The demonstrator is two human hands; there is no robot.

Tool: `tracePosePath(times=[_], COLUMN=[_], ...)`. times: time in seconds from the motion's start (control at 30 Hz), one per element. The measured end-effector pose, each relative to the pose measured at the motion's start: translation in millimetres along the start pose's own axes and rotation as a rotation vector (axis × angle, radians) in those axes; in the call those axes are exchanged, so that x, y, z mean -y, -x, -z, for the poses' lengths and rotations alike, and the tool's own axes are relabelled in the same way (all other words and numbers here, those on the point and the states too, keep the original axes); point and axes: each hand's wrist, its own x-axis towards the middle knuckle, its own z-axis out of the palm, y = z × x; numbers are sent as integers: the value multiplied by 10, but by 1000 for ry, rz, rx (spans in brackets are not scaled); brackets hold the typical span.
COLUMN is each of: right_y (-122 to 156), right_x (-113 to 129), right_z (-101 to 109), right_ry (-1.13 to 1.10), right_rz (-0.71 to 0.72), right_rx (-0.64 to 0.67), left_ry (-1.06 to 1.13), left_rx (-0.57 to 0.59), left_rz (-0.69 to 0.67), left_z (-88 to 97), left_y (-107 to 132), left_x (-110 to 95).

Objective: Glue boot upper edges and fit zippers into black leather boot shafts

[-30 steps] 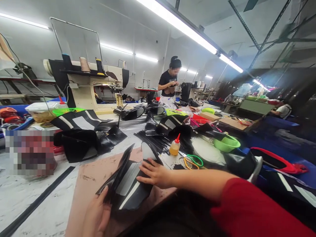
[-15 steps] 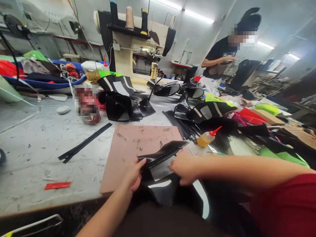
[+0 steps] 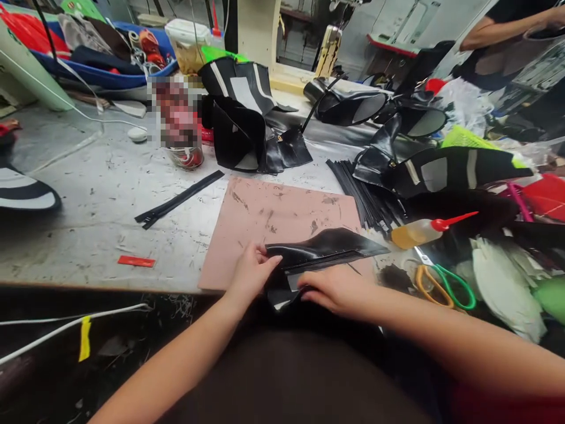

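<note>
A black leather piece [image 3: 326,244], with a zipper along it and a grey patch on its inner side, lies over the near edge of a pinkish board [image 3: 256,218]. My left hand [image 3: 253,268] pinches its left end between thumb and fingers. Lower down, my right hand [image 3: 329,288] has its fingers curled onto the piece beside the patch, gripping it. Part of the piece hangs below the table edge, partly hidden by my right hand. A loose black zipper [image 3: 180,199] rests on the table left of the board, and several black zippers [image 3: 364,197] lie bunched behind it to the right.
To the right are a glue bottle [image 3: 415,233] with a red nozzle and scissors [image 3: 445,285]. Black leather uppers [image 3: 241,132] stand at the back near a sewing machine [image 3: 256,41]. A red strip [image 3: 136,261] lies at left. Another person's arm [image 3: 507,29] shows at far right.
My view has tilted down and closer to the table. My right hand has shifted down along the leather piece, whose right end now lies flatter. My left hand keeps its hold.
</note>
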Motion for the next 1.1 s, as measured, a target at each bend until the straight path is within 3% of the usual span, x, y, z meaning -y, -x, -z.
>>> tracePosePath(times=[0.1, 0.2, 0.37, 0.57, 0.73, 0.83, 0.93, 1.0, 1.1], right_y=[-22, -106, -236, -297, -312, -311, -314, -312, -282], right_x=[111, 134, 92, 131, 151, 165, 173, 175, 176], right_z=[-81, -53, 12, -71, -158, -183, -171, -146, -98], right_ry=[164, 206, 114, 162, 204, 200, 204, 191, 127], right_rz=[27, 34, 63, 47, 9, -14, -22, -25, -23], right_rx=[14, 6, 4, -44, -38, -38, -17, 3, 20], left_ry=[-255, -413, -491, -599, -803, -643, -407, -247, 4], left_rx=[-50, 11, 44, 67, -16, 14, 217, 307, 301], left_rz=[-113, -123, -94, -114, -303, -512, -563, -431, -120], left_z=[24, 58, 101, 85, 136, 240, 359, 417, 451], left_y=[-4, -16, -17, 17, 122, 243, 357, 395, 394], left_x=[13, -6, -5, -49, 20, 215, 386, 434, 426])
